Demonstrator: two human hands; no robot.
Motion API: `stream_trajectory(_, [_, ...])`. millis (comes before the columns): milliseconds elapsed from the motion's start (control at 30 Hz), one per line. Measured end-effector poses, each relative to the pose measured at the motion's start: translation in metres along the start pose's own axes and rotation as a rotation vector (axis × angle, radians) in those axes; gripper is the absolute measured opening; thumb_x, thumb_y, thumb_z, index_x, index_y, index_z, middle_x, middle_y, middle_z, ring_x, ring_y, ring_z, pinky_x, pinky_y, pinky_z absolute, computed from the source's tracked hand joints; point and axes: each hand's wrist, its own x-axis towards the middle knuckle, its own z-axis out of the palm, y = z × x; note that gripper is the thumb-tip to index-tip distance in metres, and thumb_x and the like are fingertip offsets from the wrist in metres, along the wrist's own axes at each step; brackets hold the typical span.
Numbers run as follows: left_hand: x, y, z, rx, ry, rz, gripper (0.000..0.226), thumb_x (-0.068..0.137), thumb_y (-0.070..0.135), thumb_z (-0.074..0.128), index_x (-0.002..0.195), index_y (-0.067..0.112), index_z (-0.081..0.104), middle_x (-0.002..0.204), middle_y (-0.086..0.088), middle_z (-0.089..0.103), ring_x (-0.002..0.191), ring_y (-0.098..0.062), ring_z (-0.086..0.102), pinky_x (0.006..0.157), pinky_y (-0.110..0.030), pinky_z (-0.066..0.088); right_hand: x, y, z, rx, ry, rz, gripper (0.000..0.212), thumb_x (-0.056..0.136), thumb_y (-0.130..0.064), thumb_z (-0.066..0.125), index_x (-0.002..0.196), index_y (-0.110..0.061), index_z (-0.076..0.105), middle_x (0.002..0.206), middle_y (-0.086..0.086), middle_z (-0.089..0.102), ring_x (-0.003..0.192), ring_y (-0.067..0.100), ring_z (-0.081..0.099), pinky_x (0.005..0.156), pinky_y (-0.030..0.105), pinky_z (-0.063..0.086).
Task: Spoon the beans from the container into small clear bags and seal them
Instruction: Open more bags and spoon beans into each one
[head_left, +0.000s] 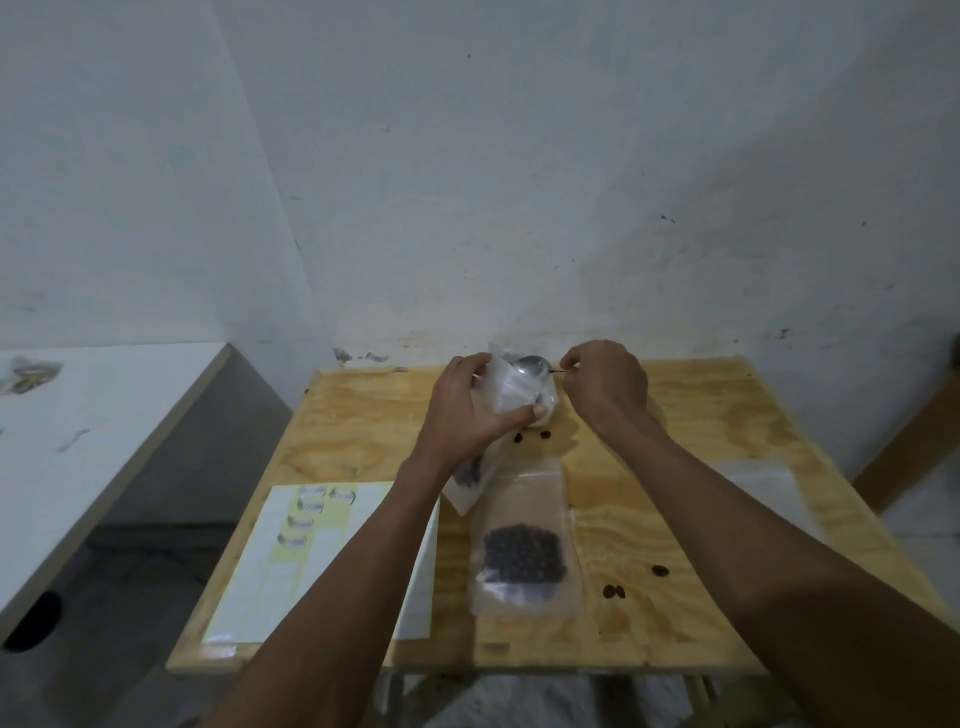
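Observation:
My left hand (465, 410) grips a small clear bag (511, 392) at the far middle of the wooden table (701, 415), thumb pressed on its lower edge. A metal spoon (530, 366) has its bowl at the bag's mouth. My right hand (605, 382) pinches the spoon's thin handle. Nearer to me lies a flat clear bag (522, 551) holding dark beans. Another bag (470, 483) with a few beans lies partly under my left wrist. The container is hidden behind my hands.
A sheet of labels (311, 551) lies at the table's near left. Loose beans (530, 437) sit below the held bag, and more loose beans (614, 591) lie at the near right. Empty clear bags (763, 483) rest at the right. A white counter (98, 415) stands to the left.

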Motion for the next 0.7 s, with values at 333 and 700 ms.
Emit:
stream_trajectory(333, [0.009, -0.008, 0.013, -0.114, 0.033, -0.012, 0.084, 0.065, 0.052, 0.093, 0.134, 0.016, 0.060, 0.124, 0.005, 0.063, 0.109, -0.010, 0.061, 0.088, -0.019, 0.050, 0.007, -0.010, 0.017, 0.131, -0.257, 0.084, 0.015, 0.089, -0.019, 0.069, 0.085, -0.015, 0.083, 0.082, 0.005, 0.077, 0.072, 0.025, 0.071, 0.064, 0.037, 0.059])
stream_trajectory(700, [0.005, -0.015, -0.005, -0.023, -0.009, -0.031, 0.097, 0.061, 0.059, 0.091, 0.139, 0.014, 0.055, 0.126, 0.007, 0.055, 0.109, -0.008, 0.056, 0.089, -0.020, 0.046, 0.020, 0.002, 0.007, 0.279, -0.192, 0.218, 0.019, 0.076, -0.015, 0.067, 0.086, -0.005, 0.079, 0.086, 0.014, 0.077, 0.073, 0.027, 0.075, 0.057, 0.038, 0.058])
